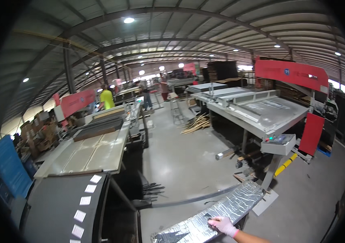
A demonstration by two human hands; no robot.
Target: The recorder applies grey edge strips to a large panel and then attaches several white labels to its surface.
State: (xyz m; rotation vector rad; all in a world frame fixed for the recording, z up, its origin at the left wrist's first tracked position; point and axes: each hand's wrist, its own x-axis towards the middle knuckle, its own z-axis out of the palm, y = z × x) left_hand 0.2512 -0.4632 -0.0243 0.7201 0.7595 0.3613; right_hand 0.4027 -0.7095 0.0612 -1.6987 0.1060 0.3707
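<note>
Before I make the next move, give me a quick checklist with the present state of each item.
1. Right hand at the silver foil-faced panel: ok, gloved and at its near side.
2. Right hand's grip: cannot tell, the fingertips are too small to read.
3. Left hand in view: not ok, it does not show.
4. Foil facing smooth: not ok, creased, with dark patches.
5. White labels on the dark sheet: ok, spaced along its right side.
6. Floor free of loose pieces: not ok, wooden strips lie in a pile farther off.
</note>
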